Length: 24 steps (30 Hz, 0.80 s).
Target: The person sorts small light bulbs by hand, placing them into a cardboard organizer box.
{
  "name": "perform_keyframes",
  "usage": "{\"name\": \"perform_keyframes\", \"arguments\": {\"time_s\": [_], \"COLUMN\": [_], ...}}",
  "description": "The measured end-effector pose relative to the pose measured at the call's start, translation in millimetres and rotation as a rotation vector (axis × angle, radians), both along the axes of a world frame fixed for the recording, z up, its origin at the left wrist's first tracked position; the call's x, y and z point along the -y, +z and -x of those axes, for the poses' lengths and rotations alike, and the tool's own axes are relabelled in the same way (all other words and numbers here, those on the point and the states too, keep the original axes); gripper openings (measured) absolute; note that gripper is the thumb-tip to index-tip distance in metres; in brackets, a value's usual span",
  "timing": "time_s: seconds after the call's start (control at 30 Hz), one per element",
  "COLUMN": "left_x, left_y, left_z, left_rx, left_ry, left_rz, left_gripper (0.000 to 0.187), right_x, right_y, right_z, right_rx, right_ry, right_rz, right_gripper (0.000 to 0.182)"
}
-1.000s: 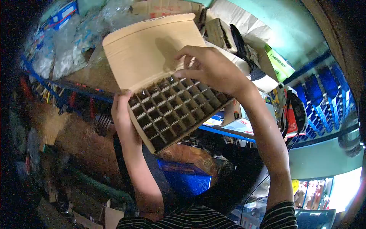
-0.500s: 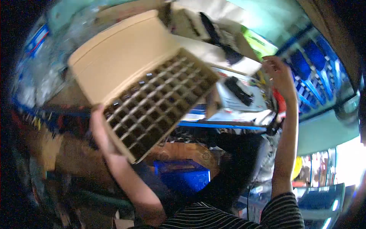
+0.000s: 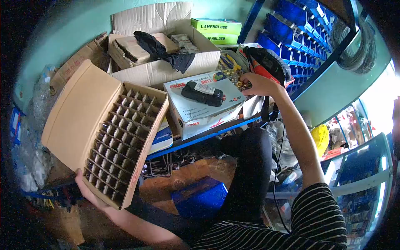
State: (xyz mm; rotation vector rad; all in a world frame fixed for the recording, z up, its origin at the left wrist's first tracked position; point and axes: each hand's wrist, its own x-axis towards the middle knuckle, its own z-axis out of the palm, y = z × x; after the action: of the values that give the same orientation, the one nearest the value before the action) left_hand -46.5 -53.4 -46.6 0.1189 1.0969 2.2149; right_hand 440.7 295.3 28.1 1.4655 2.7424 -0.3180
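My left hand grips the lower corner of an open cardboard box, holding it tilted. A grid of cardboard dividers fills the box, with a few small dark pieces in cells along the lid side. The lid flap hangs open to the left. At the right end of the shelf, my right hand has its fingers curled down at a pile of small brass-coloured metal parts. Whether a part is between the fingertips is hidden. Beside that hand lies a black and red item, partly covered.
A white printed box carries a black battery-like block. Behind are a large carton with black cloth and green lampholder boxes. Blue bins hang at right. A blue box sits below the shelf edge.
My right hand has come down from above the shelf to the brass parts. The divided box has swung lower and left in view, turned more upright. The view has shifted and sharpened.
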Motion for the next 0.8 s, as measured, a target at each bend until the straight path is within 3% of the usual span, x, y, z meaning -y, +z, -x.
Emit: {"name": "perform_keyframes", "arguments": {"time_s": [0.17,0.37,0.4,0.5,0.57,0.63,0.7,0.73,0.8], "left_x": [2.8,2.6,1.0,1.0,2.0,-2.6,-2.7,0.6,-5.0], "left_y": [-0.9,-15.5,-12.6,-7.9,-5.0,6.4,-3.8,-10.5,-5.5], "left_z": [0.2,12.2,8.7,2.8,-0.9,-9.1,-5.0,1.6,-11.4], "left_rx": [-0.02,0.035,0.038,0.073,0.051,0.001,0.013,0.092,-0.152], "left_ry": [0.019,0.014,0.0,-0.001,-0.007,0.161,0.151,0.103,0.338], "left_rz": [0.066,0.009,-0.012,-0.03,-0.017,0.139,0.058,0.089,0.353], "left_gripper": [0.045,0.045,0.045,0.046,0.047,0.045,0.045,0.048,0.051], "right_x": [-9.8,5.6,6.8,11.2,0.1,0.1,3.3,-2.7,5.6], "right_y": [-12.2,8.0,5.7,9.5,10.9,20.1,29.2,39.2,60.5], "right_z": [-12.5,2.0,2.3,0.5,-15.3,-16.4,-13.6,-16.3,5.3], "right_rx": [-0.059,0.046,-0.053,-0.161,-0.212,-0.272,-0.429,-0.459,-0.537], "right_ry": [0.026,-0.026,0.045,-0.164,-0.113,-0.168,-0.217,-0.199,-0.151], "right_rz": [-0.012,0.002,-0.039,0.136,0.18,0.245,0.182,0.228,0.207], "right_gripper": [0.044,0.03,0.028,0.028,0.03,0.031,0.032,0.031,0.031]}}
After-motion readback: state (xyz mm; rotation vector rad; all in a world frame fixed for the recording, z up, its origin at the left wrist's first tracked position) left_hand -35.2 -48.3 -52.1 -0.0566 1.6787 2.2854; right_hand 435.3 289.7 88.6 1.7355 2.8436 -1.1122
